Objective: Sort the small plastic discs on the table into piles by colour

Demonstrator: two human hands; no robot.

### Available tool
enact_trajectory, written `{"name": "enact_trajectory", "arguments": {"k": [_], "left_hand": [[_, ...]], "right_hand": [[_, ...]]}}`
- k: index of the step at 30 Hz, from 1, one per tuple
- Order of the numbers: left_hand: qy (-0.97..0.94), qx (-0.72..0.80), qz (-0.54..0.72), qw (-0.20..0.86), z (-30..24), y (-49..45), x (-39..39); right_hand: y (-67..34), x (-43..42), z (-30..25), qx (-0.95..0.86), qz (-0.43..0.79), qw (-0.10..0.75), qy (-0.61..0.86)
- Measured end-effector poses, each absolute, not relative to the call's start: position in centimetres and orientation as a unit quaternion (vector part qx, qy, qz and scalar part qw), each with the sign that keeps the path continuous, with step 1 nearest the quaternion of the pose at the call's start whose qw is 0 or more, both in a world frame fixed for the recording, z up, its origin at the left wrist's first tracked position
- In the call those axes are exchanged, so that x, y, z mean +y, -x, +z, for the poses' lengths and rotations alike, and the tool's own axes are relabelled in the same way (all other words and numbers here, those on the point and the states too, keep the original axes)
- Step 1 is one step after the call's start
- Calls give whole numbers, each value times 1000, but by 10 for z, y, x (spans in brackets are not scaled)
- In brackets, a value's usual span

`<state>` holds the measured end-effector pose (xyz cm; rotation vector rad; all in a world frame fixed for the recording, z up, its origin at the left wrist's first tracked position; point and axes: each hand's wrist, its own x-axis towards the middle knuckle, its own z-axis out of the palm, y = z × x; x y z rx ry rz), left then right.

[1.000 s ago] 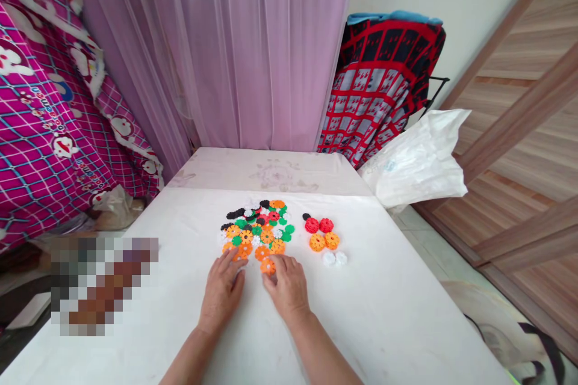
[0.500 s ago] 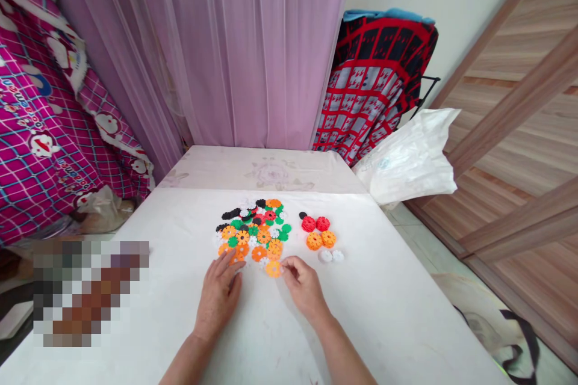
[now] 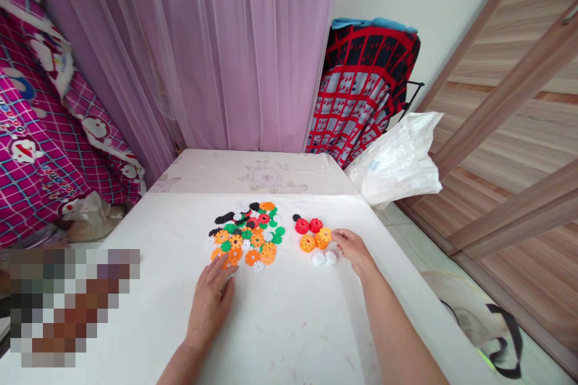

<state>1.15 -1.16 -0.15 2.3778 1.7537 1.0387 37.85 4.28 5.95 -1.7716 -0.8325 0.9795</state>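
A mixed pile of flower-shaped plastic discs (image 3: 246,234), orange, green, black, red and white, lies on the white table (image 3: 293,325). To its right is a small sorted group: a black disc (image 3: 296,217), two red discs (image 3: 308,225), orange discs (image 3: 307,244) and two white discs (image 3: 324,258). My left hand (image 3: 210,298) lies flat, fingers apart, with its fingertips at the pile's near edge. My right hand (image 3: 354,249) is at the sorted group, fingers pinched on an orange disc (image 3: 325,233) that touches the other orange ones.
A white plastic bag (image 3: 397,162) sits off the table's right far corner, with a red and black blanket (image 3: 361,96) behind it. A purple curtain (image 3: 226,42) hangs at the back, and pink patterned bedding (image 3: 36,150) lies on the left. A blurred patch (image 3: 67,307) covers the near left.
My right hand took an orange disc from the pile's near edge and carried it right to the sorted orange discs. My left hand stayed at the pile.
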Motion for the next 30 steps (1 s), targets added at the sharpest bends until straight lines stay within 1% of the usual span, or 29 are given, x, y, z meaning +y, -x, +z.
{"name": "enact_trajectory", "arguments": {"k": [9, 14, 18, 22, 24, 27, 28, 30], "left_hand": [[-757, 564, 331, 12, -2, -12, -11], [-760, 556, 335, 6, -2, -11, -11], [-764, 552, 333, 5, 0, -11, -11], [-765, 555, 327, 5, 1, -12, -11], [-764, 558, 324, 6, 1, -12, -11], [-764, 558, 325, 4, 0, -12, -11], [-765, 556, 325, 2, 0, -12, -11], [-766, 554, 326, -5, 0, -13, -11]], "right_hand": [[-381, 43, 47, -363, 398, 440, 718], [-382, 46, 40, -368, 377, 449, 722], [-390, 43, 38, -404, 311, 438, 740], [-390, 36, 47, -449, 250, 418, 749], [-377, 30, 56, -473, 245, 413, 738], [-339, 21, 66, -531, 274, 403, 693], [-324, 19, 67, -564, 281, 393, 669], [-292, 15, 65, -627, 279, 347, 639]]}}
